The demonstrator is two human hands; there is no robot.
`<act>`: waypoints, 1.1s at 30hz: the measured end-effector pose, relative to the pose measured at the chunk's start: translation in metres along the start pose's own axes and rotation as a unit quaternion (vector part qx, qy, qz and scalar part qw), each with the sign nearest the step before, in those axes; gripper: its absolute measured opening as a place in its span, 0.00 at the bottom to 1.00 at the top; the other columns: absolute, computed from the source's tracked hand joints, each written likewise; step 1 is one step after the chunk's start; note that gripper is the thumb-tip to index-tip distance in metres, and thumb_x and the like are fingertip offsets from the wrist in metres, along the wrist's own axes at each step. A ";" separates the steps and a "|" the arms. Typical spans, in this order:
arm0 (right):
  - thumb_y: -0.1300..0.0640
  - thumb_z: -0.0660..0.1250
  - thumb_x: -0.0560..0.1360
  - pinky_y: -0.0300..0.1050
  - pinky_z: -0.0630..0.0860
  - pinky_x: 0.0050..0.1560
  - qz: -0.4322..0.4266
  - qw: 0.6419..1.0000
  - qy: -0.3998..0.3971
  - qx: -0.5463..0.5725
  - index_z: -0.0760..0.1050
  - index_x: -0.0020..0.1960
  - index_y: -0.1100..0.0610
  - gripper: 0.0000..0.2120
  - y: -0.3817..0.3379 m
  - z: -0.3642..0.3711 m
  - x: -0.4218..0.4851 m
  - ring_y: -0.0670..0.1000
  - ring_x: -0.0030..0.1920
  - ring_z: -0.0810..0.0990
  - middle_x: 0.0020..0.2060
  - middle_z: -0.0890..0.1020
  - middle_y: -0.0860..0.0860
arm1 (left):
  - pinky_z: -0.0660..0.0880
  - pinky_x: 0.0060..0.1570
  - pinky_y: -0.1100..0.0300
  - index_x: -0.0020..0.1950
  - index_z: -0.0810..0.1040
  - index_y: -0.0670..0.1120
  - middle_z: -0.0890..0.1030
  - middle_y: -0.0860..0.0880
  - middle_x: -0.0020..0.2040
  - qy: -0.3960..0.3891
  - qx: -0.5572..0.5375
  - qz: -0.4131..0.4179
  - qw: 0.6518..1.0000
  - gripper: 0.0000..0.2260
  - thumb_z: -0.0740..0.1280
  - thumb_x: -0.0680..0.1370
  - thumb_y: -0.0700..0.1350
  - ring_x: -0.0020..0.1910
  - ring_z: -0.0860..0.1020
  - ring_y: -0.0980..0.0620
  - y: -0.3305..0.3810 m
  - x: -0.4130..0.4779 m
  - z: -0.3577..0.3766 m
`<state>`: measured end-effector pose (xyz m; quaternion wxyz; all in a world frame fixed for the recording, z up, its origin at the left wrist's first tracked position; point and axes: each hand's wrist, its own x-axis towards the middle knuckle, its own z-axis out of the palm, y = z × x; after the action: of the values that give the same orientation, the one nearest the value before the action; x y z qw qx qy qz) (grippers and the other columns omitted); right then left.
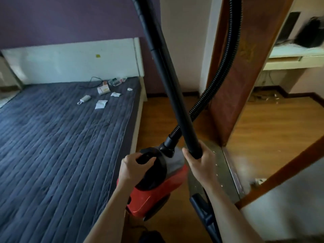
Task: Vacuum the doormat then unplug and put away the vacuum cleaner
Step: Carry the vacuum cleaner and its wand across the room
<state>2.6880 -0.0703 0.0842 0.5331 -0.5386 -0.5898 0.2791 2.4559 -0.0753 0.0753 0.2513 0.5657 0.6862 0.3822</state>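
A red and black canister vacuum cleaner (154,188) hangs low in the middle, lifted off the wooden floor. My left hand (135,167) is shut on its black carry handle. My right hand (201,162) grips the lower end of the black wand (168,81), which slants up past the top edge. A ribbed black hose (226,55) loops from the canister's front up along the wooden door. A dark floor nozzle (203,209) shows under my right forearm. No doormat is in view.
A bed with a dark quilted cover (61,137) and a white headboard fills the left, with papers and small items near its head. A brown wooden door (238,76) stands on the right, with a metal threshold strip (233,172) below it. Wooden floor runs between bed and door.
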 end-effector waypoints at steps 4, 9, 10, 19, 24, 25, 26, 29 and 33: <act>0.61 0.74 0.76 0.31 0.66 0.30 -0.002 0.999 -0.045 0.011 0.74 0.39 0.55 0.11 0.012 0.014 0.046 0.46 0.28 0.71 0.27 0.72 0.45 | 0.72 0.28 0.66 0.31 0.78 0.53 0.79 0.55 0.28 0.037 0.020 -0.025 0.999 0.12 0.77 0.69 0.53 0.29 0.79 0.60 0.004 0.032 0.008; 0.61 0.74 0.76 0.32 0.65 0.28 -0.003 0.997 -0.079 0.027 0.71 0.37 0.47 0.16 0.027 0.044 0.104 0.45 0.26 0.70 0.27 0.73 0.43 | 0.75 0.31 0.63 0.35 0.82 0.51 0.82 0.54 0.30 0.052 0.015 -0.070 0.996 0.10 0.77 0.69 0.55 0.32 0.81 0.59 0.001 0.091 0.023; 0.61 0.74 0.76 0.32 0.65 0.28 -0.004 0.996 -0.081 0.027 0.71 0.37 0.47 0.17 0.031 0.050 0.117 0.45 0.26 0.70 0.27 0.73 0.43 | 0.74 0.30 0.64 0.35 0.82 0.51 0.81 0.54 0.30 0.056 0.015 -0.075 0.995 0.10 0.77 0.69 0.55 0.32 0.81 0.59 -0.001 0.107 0.027; 0.59 0.75 0.76 0.32 0.67 0.30 0.012 0.998 -0.064 0.003 0.71 0.35 0.50 0.16 0.072 0.135 0.287 0.45 0.26 0.71 0.25 0.72 0.45 | 0.65 0.23 0.70 0.28 0.75 0.50 0.77 0.53 0.25 0.031 0.014 -0.075 0.997 0.16 0.76 0.68 0.56 0.25 0.76 0.58 -0.019 0.292 0.057; 0.59 0.75 0.76 0.33 0.67 0.30 0.025 0.998 -0.053 -0.001 0.72 0.36 0.50 0.15 0.087 0.193 0.385 0.45 0.27 0.72 0.26 0.73 0.46 | 0.66 0.23 0.68 0.29 0.75 0.47 0.78 0.50 0.26 0.003 -0.002 -0.066 0.998 0.17 0.77 0.69 0.54 0.25 0.75 0.57 -0.030 0.400 0.063; 0.59 0.75 0.76 0.32 0.68 0.30 0.025 0.998 -0.051 -0.001 0.72 0.36 0.50 0.15 0.088 0.203 0.403 0.45 0.27 0.72 0.27 0.73 0.46 | 0.66 0.23 0.68 0.29 0.75 0.47 0.78 0.51 0.26 -0.002 -0.003 -0.068 0.998 0.17 0.77 0.68 0.54 0.25 0.75 0.57 -0.032 0.420 0.063; 0.59 0.75 0.76 0.33 0.68 0.31 0.026 0.998 -0.050 -0.001 0.72 0.36 0.50 0.15 0.090 0.213 0.420 0.46 0.27 0.72 0.27 0.73 0.47 | 0.65 0.23 0.68 0.29 0.74 0.48 0.77 0.51 0.26 -0.005 -0.005 -0.069 0.998 0.17 0.77 0.68 0.55 0.25 0.75 0.57 -0.033 0.440 0.063; 0.59 0.75 0.76 0.34 0.69 0.31 0.031 0.998 -0.046 -0.009 0.73 0.37 0.50 0.14 0.096 0.234 0.463 0.47 0.28 0.74 0.27 0.75 0.48 | 0.63 0.23 0.69 0.28 0.72 0.50 0.75 0.54 0.26 -0.008 -0.003 -0.065 0.998 0.17 0.77 0.68 0.56 0.24 0.73 0.57 -0.036 0.493 0.064; 0.58 0.75 0.75 0.34 0.72 0.33 0.029 0.999 -0.034 -0.008 0.75 0.38 0.51 0.11 0.107 0.256 0.513 0.49 0.30 0.77 0.29 0.77 0.51 | 0.70 0.24 0.62 0.29 0.74 0.50 0.77 0.52 0.26 -0.014 0.002 -0.046 0.999 0.16 0.77 0.68 0.56 0.26 0.77 0.54 -0.039 0.556 0.066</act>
<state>2.5630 0.4996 0.0852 0.4997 -0.5498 -0.5945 0.3076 2.3545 0.4761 0.0546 0.2772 0.5397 0.7082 0.3611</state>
